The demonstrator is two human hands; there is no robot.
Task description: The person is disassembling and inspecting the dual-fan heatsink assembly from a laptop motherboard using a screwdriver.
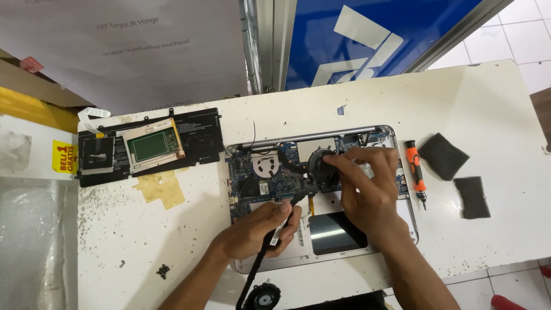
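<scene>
brightness: bright, even daylight over the white tabletop (470, 115)
shadows: soft, short, under the hands
glare: pale sheen on the dark touchpad (333, 234)
focus: centre sharp
distortion: wide-angle bend at the edges
blur: slight at corners

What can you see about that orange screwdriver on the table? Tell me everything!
The orange screwdriver is small, with an orange handle banded in black that looks like plastic and a short dark tip pointing toward the person. It lies flat on the white table, untouched, just right of the opened laptop. Two dark grey pads lie further right. The right hand works nearby without touching it.
</scene>
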